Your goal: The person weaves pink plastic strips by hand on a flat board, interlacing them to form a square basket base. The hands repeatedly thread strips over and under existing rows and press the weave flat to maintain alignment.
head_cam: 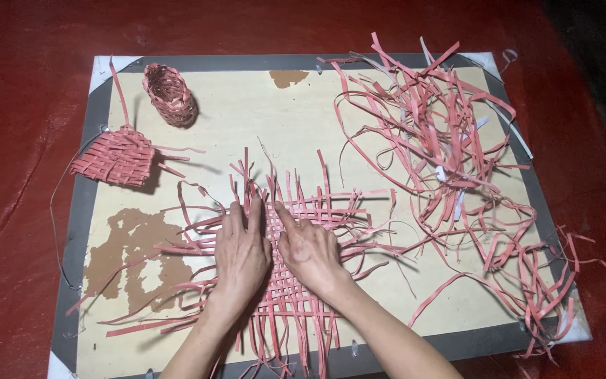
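Woven mat [296, 281] of pink strips lay at the near edge of the board [247, 119], pinned flat so its lattice kept square. Left hand [241, 256] and right hand [308, 249] pressed palm-down, fingers extended, gripping nothing. Loose strips [443, 133] heaped toward the far right corner; small basket [170, 95] far left.

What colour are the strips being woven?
Salmon red strips, in an open checker weave; head view.

floor [8, 105]: glossy red, wrinkled sheen | board [247, 119]: pale tan, grey-framed, flat on floor, brown patches where surface peeled | light: from above, dim and dark toward upper right corner
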